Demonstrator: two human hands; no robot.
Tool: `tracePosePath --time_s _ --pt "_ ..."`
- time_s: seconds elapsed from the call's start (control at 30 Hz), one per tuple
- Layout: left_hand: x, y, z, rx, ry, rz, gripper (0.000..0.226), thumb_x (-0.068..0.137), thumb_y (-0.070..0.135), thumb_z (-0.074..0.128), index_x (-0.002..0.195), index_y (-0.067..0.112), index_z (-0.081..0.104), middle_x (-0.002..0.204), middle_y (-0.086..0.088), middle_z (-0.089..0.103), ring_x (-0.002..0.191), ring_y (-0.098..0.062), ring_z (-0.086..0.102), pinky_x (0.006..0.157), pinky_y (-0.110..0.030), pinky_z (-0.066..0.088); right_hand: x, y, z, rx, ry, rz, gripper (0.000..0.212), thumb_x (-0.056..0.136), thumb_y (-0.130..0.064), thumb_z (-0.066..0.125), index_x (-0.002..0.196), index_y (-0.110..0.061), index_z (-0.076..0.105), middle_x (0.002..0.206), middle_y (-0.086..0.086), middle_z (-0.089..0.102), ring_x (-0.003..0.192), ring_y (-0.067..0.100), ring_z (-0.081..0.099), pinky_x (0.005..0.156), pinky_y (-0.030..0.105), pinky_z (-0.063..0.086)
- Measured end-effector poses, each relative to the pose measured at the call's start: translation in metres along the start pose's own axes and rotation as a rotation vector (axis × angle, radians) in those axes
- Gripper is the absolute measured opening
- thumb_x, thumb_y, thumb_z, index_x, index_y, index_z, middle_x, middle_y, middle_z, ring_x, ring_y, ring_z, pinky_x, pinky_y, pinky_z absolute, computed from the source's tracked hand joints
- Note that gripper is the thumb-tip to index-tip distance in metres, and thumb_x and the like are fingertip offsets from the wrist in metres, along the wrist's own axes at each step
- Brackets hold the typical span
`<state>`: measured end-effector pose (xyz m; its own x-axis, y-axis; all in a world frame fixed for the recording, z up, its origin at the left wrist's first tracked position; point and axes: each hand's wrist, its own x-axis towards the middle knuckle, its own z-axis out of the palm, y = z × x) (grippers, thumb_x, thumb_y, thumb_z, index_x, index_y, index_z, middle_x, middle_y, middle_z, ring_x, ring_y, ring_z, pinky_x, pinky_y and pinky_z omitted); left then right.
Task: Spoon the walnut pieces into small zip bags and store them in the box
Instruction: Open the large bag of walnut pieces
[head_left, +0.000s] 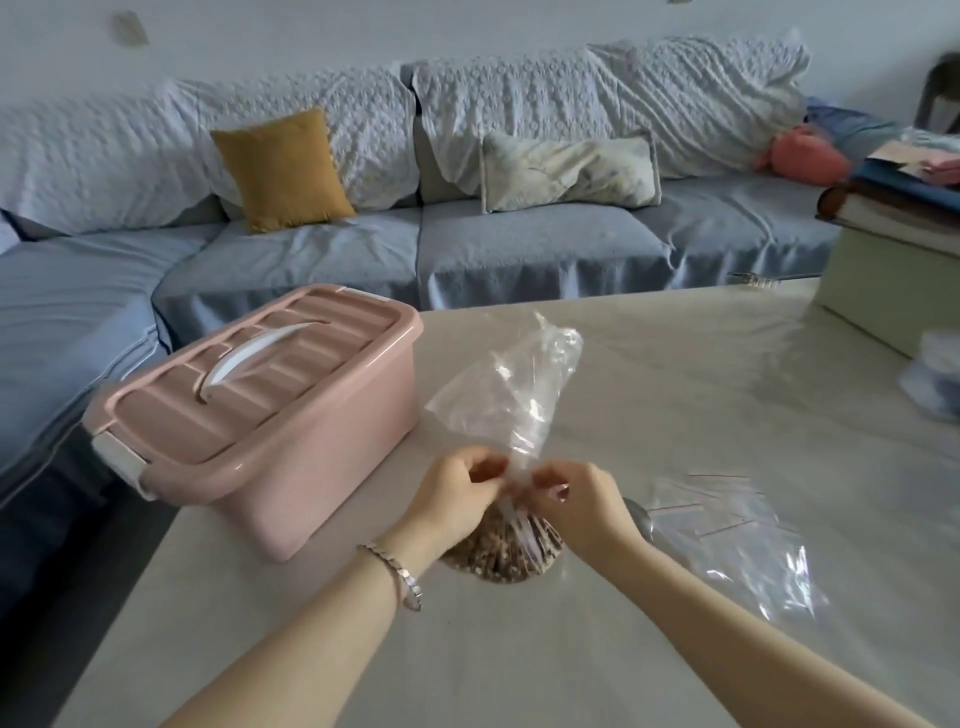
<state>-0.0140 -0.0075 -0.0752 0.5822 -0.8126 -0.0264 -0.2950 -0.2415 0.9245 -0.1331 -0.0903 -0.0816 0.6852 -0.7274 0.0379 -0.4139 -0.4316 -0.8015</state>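
Note:
A large clear plastic bag (519, 395) stands on the table with brown walnut pieces (498, 553) in its bottom. My left hand (457, 499) and my right hand (582, 504) both pinch the bag's gathered neck just above the walnuts. The bag's loose top rises behind my fingers. A pink box (270, 415) with its lid shut and a white handle stands to the left of the bag. Several small zip bags (727, 519) lie flat to the right. A metal spoon (641, 517) shows partly behind my right wrist.
The white table (675, 395) ends near a blue sofa (467, 244) with a yellow cushion. A pale box (883, 291) with stacked books stands at the right edge. More clear plastic (935, 379) lies at the far right.

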Motion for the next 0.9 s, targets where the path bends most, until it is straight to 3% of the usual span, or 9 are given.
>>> tracePosePath --time_s 0.1,0.17,0.3,0.37,0.43,0.57,0.67,0.8,0.9 --pt "0.008 -0.003 -0.01 0.069 0.002 -0.009 0.018 0.073 0.003 0.075 0.084 0.016 0.068 0.078 0.008 0.067 0.072 -0.002 0.061 0.074 -0.015 0.048 0.013 0.008 -0.001 -0.024 0.059 0.023 0.005 0.078 -0.013 0.068 0.074 -0.014 0.071 0.06 -0.01 0.059 0.057 0.003 0.052 0.054 0.006 0.037" --pt "0.016 -0.008 -0.02 0.136 0.056 -0.054 0.019 0.073 0.004 0.076 0.083 0.016 0.067 0.076 0.006 0.065 0.073 -0.009 0.061 0.072 -0.016 0.047 0.022 0.017 -0.01 0.026 0.115 0.122 0.016 0.078 -0.011 0.069 0.064 -0.014 0.061 0.057 -0.005 0.056 0.054 0.008 0.049 0.048 0.006 0.035" --pt "0.021 -0.021 -0.025 0.16 0.075 -0.125 0.017 0.081 0.009 0.067 0.098 0.015 0.064 0.08 0.004 0.058 0.077 -0.013 0.052 0.064 -0.012 0.038 0.031 0.037 -0.01 0.021 -0.043 0.255 0.018 0.074 -0.015 0.064 0.067 -0.018 0.048 0.059 -0.005 0.048 0.059 0.015 0.045 0.049 0.02 0.033" --pt "0.018 -0.018 -0.018 0.198 0.036 -0.127 0.007 0.086 0.023 0.063 0.084 0.028 0.059 0.079 0.005 0.055 0.075 -0.01 0.051 0.06 -0.012 0.036 0.032 0.038 0.0 -0.01 -0.11 0.195 0.019 0.082 -0.022 0.063 0.073 -0.014 0.048 0.068 -0.002 0.047 0.06 0.013 0.043 0.051 0.022 0.032" --pt "0.019 -0.014 -0.012 0.161 0.077 -0.094 0.022 0.087 0.025 0.063 0.067 0.027 0.052 0.067 0.007 0.052 0.063 -0.007 0.047 0.054 -0.01 0.035 0.034 0.034 0.007 0.077 -0.078 0.127 0.022 0.083 -0.028 0.064 0.071 -0.015 0.051 0.074 -0.001 0.051 0.06 0.011 0.047 0.051 0.019 0.034" --pt "0.029 -0.011 -0.014 -0.137 0.253 -0.137 0.028 0.085 0.009 0.063 0.063 0.016 0.047 0.053 0.007 0.054 0.058 -0.011 0.049 0.058 -0.017 0.034 0.045 0.021 0.0 0.424 0.076 0.2 0.022 0.086 -0.013 0.062 0.066 -0.015 0.051 0.051 -0.011 0.053 0.047 0.002 0.045 0.047 0.015 0.033" --pt "0.038 -0.006 -0.029 -0.432 0.375 -0.191 0.024 0.083 -0.004 0.06 0.072 0.011 0.045 0.049 0.006 0.062 0.049 -0.002 0.059 0.065 -0.02 0.042 0.051 0.016 -0.01 0.614 0.11 0.269 0.015 0.087 -0.006 0.056 0.073 -0.009 0.054 0.061 0.0 0.064 0.054 0.01 0.059 0.056 0.021 0.042" --pt "0.041 0.003 -0.046 -0.4 0.437 -0.152 0.02 0.084 -0.003 0.058 0.077 0.01 0.043 0.067 -0.006 0.06 0.047 0.001 0.058 0.056 -0.022 0.044 0.054 0.012 -0.015 0.675 0.168 0.341 0.016 0.09 0.0 0.048 0.078 -0.011 0.045 0.069 0.008 0.062 0.053 0.016 0.061 0.057 0.028 0.044" --pt "0.033 0.014 -0.053 -0.393 0.441 -0.108 0.026 0.083 -0.001 0.056 0.079 0.02 0.042 0.079 -0.003 0.062 0.061 -0.006 0.061 0.058 -0.023 0.039 0.054 0.002 -0.023 0.554 0.267 0.284 0.016 0.086 0.001 0.049 0.088 -0.015 0.048 0.085 0.011 0.064 0.068 0.017 0.058 0.064 0.026 0.044"
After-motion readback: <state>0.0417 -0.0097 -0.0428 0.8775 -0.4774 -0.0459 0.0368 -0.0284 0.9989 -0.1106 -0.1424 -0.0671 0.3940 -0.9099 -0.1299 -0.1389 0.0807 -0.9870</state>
